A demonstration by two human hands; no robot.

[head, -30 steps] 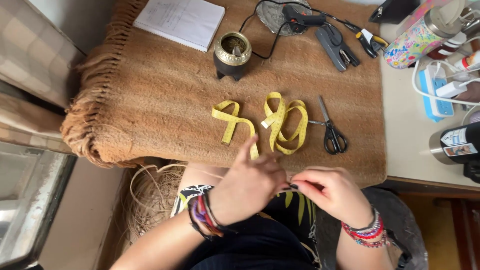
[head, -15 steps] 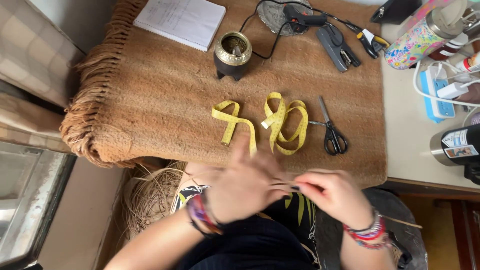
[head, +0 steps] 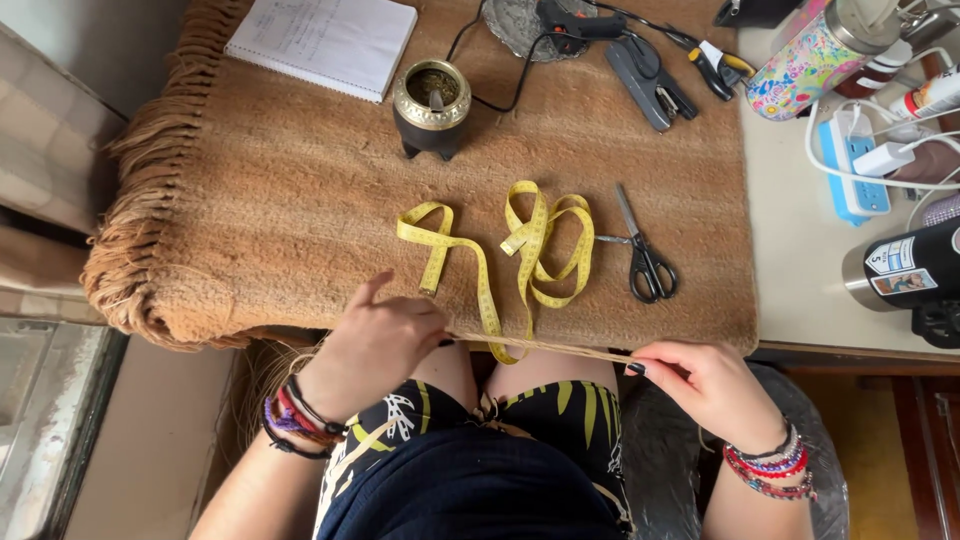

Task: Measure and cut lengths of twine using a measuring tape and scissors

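Left hand (head: 375, 345) and right hand (head: 700, 385) pinch a taut straw strand (head: 545, 347) along the woven mat's (head: 250, 220) near edge, beside the yellow tape measure (head: 500, 250)

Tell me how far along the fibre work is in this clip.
Early, by the look of it. Laid out: yellow tape measure and scissors on the woven mat. In hand: the left hand and right hand stretch one thin straw-coloured strand taut between them. Left: loose fibre hangs below the mat edge; nothing finished shows.

Both hands apart, left (head: 375, 345) and right (head: 700, 385), fingertips pinched.
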